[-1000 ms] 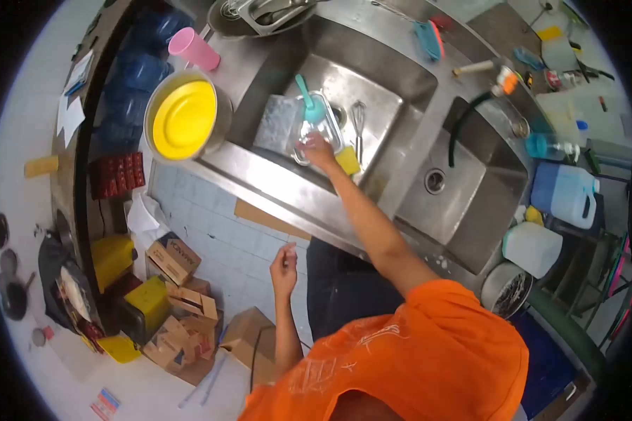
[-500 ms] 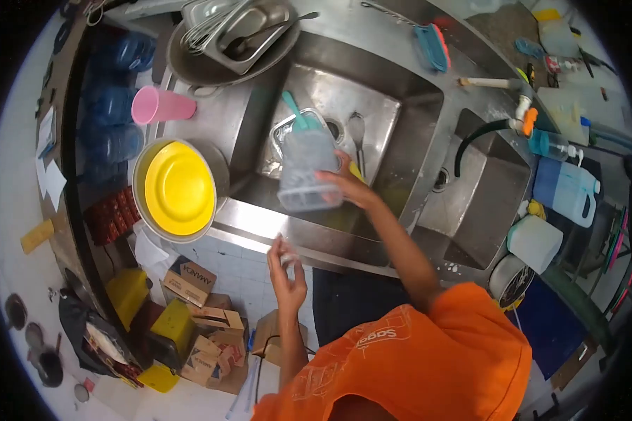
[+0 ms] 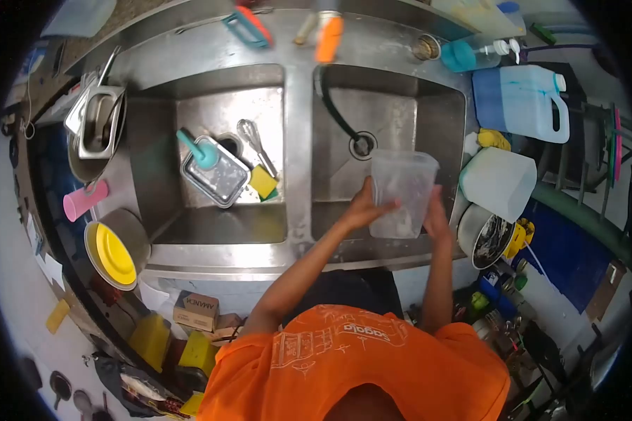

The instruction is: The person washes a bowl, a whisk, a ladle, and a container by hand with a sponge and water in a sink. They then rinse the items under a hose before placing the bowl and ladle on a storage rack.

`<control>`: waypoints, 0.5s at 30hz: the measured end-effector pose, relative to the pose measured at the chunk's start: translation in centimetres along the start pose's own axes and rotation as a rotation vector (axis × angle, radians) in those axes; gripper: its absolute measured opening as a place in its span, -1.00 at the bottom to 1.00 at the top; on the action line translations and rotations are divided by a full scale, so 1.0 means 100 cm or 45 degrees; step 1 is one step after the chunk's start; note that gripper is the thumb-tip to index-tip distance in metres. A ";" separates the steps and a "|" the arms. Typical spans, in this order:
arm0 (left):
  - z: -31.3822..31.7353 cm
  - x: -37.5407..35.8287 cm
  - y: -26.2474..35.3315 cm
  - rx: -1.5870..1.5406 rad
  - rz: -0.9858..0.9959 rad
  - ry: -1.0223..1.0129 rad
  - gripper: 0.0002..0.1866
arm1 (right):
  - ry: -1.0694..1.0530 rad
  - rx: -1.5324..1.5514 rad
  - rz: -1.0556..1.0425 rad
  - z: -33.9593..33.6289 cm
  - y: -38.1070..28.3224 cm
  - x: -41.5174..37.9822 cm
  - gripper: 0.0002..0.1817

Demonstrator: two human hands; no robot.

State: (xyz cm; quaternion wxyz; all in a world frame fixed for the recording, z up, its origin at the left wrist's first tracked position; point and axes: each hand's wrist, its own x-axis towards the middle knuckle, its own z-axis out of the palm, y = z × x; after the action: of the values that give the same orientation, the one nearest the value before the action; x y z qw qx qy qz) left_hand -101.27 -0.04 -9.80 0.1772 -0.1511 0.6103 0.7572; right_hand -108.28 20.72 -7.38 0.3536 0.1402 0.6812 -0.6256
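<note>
A clear plastic container [image 3: 405, 189] is held over the front of the right basin, between both hands. My left hand [image 3: 365, 208] grips its left side, thumb across the near face. On the opposite side, my right hand [image 3: 436, 216] is pressed against the wall, its fingers partly hidden behind the plastic. Below the container lies the right basin [image 3: 439, 116], where a dark green hose [image 3: 336, 112] reaches down to the drain [image 3: 362, 145].
The left basin [image 3: 154, 154] contains a metal tray [image 3: 221, 184], a teal-handled utensil [image 3: 202, 152], a whisk [image 3: 256, 146] and a yellow sponge [image 3: 262, 182]. At left are a pink cup [image 3: 86, 201] and a pot [image 3: 135, 237] with a yellow bowl [image 3: 114, 254]. A blue-liquid jug [image 3: 519, 104] stands right.
The clear container has moved right, from over the left basin to over the right one. My left hand, previously off it near the counter edge, now holds it too. The view has turned.
</note>
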 end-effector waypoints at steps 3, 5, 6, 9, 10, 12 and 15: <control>0.026 0.104 -0.152 -0.283 -0.488 0.055 0.05 | 0.014 -0.178 0.409 -0.004 0.009 0.065 -0.07; 0.014 0.143 -0.195 -0.129 -0.529 0.239 -0.01 | 0.156 -0.348 0.445 -0.034 0.127 0.167 0.14; -0.001 0.152 -0.199 0.082 -0.457 0.370 -0.07 | 0.195 -0.425 0.405 -0.016 0.121 0.178 0.12; -0.036 0.145 -0.138 0.371 -0.411 0.485 -0.24 | 0.221 -0.586 0.383 0.029 0.102 0.199 0.23; -0.040 0.136 -0.107 0.311 -0.284 0.471 -0.25 | 0.209 -0.584 0.401 0.034 0.101 0.201 0.23; -0.035 0.123 -0.099 0.258 -0.161 0.470 -0.23 | 0.136 -0.433 0.426 0.041 0.096 0.206 0.20; -0.035 0.102 -0.135 0.491 0.026 0.597 -0.28 | -0.024 -0.671 -0.002 0.025 0.139 0.212 0.10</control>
State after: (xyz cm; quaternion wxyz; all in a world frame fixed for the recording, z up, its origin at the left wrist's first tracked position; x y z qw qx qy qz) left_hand -104.21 -0.04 -26.82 0.0493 -0.2791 0.7685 0.5737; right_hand -113.79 15.43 -31.68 0.3837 0.0371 0.8174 -0.4282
